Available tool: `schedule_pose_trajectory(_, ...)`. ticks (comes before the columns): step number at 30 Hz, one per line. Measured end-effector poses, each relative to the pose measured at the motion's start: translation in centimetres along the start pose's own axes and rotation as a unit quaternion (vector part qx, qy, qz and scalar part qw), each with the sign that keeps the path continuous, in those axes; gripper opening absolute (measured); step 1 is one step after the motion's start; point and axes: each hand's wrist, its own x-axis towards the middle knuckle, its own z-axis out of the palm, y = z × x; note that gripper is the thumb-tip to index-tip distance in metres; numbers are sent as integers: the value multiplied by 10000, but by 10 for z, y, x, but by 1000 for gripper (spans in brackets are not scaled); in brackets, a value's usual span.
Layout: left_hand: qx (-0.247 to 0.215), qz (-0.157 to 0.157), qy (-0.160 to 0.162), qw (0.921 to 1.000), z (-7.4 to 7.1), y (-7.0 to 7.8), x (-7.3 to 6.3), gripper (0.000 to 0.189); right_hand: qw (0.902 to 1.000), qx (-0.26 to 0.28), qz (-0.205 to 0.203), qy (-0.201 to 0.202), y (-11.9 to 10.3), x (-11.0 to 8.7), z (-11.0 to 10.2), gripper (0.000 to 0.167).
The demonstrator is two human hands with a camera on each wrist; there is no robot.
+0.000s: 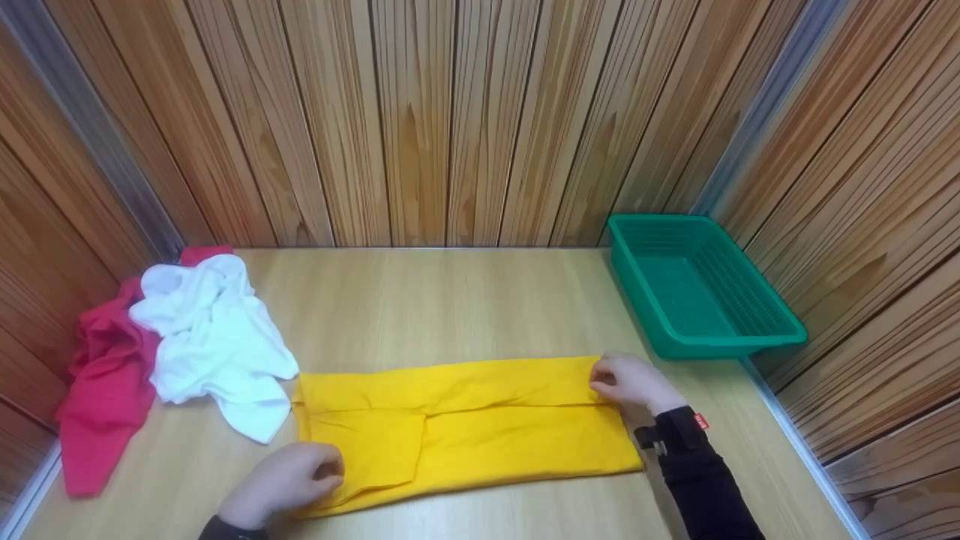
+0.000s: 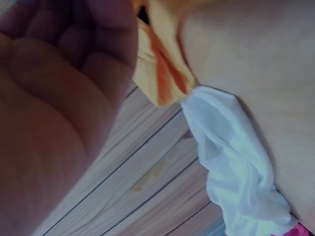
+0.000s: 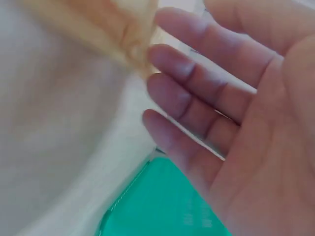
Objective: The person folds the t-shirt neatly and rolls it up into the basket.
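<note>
A yellow garment lies on the table, folded into a long strip, a sleeve-like flap on its left part and a folded band along its far edge. My left hand is at its near left end, thumb and fingers bent; the left wrist view shows curled fingers, their tips hidden, so I cannot tell whether they pinch fabric. At the far right corner is my right hand. Its fingers look nearly straight and spread in the right wrist view, with the garment's blurred yellow edge just beyond the tips.
A green basket stands at the back right beside the wood-panelled wall. At the left lie a crumpled white cloth and a red cloth partly beneath it. The white cloth's edge meets the garment's left end. Panelled walls enclose the back and sides.
</note>
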Motion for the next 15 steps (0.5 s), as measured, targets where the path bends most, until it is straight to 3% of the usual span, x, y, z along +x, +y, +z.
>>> schedule_pose_trajectory(1, 132, -7, 174, 9998, 1, 2, 1, 11, 9999, 1, -95, 58, -3, 3, 1, 7)
schedule_pose_trajectory(6, 310, -662, 583, 9956, 5, 13, 9, 10, 9993, 67, -343, 137, -17, 14, 4, 20)
schedule_pose_trajectory(15, 532, -1458, 460, 9868, 12, 27, 12, 37, 9991, 97, -5, -410, -27, 26, 14, 37)
